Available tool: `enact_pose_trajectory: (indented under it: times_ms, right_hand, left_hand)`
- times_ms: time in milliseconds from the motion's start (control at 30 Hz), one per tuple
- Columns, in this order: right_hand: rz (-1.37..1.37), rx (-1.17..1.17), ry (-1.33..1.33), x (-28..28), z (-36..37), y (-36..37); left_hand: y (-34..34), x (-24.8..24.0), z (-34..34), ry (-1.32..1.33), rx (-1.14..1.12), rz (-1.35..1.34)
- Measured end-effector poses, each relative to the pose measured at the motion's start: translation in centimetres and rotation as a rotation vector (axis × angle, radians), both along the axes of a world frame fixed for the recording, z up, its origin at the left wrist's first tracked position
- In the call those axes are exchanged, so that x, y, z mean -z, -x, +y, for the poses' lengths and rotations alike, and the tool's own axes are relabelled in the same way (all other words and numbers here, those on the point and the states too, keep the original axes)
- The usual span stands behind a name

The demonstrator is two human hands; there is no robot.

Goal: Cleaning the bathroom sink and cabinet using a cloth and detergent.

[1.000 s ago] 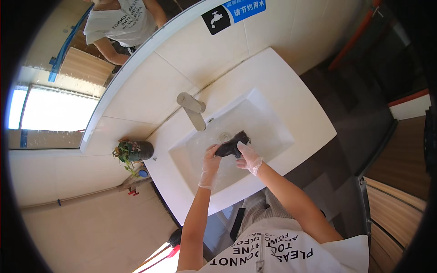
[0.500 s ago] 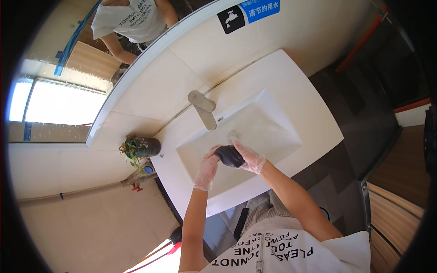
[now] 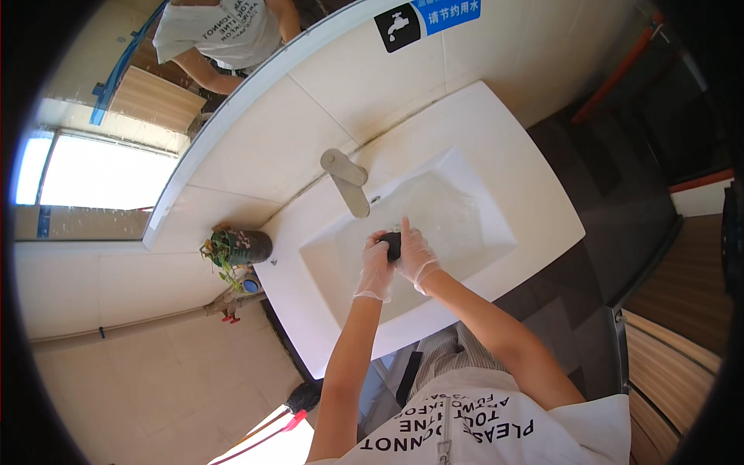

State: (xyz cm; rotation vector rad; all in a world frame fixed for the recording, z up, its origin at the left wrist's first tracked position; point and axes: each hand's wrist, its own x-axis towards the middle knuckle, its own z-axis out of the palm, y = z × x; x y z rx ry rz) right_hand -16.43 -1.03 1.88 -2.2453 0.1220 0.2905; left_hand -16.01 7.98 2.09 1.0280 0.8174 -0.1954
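Both my hands wear thin clear plastic gloves and meet over the white sink (image 3: 325, 275). Bunched between them is a small black cloth (image 3: 393, 246), wet-looking, its exact kind hidden by the folds. My left hand (image 3: 377, 263) closes around its left side. From the right, my right hand (image 3: 415, 252) presses on it with the fingers wrapped and the thumb pointing up. Shallow, slightly cloudy water (image 3: 446, 205) lies in the basin below. A beige faucet (image 3: 346, 182) stands just beyond my hands; no stream shows under its spout.
A potted plant (image 3: 240, 246) stands at the sink's left edge, with a red-handled valve (image 3: 230, 318) below. A mirror (image 3: 101, 170) leans in at upper left. A blue and black sign (image 3: 426, 23) is on the tiled wall. Wood-grain panels (image 3: 674, 372) are at right.
The black cloth went from a longer, stretched shape to a compact bundle. My hands came closer together, the left moving right and slightly up. The basin water has spread in ripples.
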Motion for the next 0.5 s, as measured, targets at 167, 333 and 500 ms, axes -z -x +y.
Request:
enact_pose_trajectory:
  times_ms: [167, 333, 500]
  right_hand:
    - [0.179, -0.201, -0.236, -1.3, -2.0, -0.9]
    - [0.892, -0.145, -1.008, -3.3, -5.0, -2.9]
    - [1.109, -0.421, -1.110, -6.1, -5.1, -3.3]
  left_hand:
    - [0.7, -1.2, 1.2, 0.072, 0.104, -0.074]
    - [3.4, -4.1, 1.9, -0.192, 0.625, -0.551]
    - [3.3, -5.6, 1.7, -1.559, 0.964, -1.005]
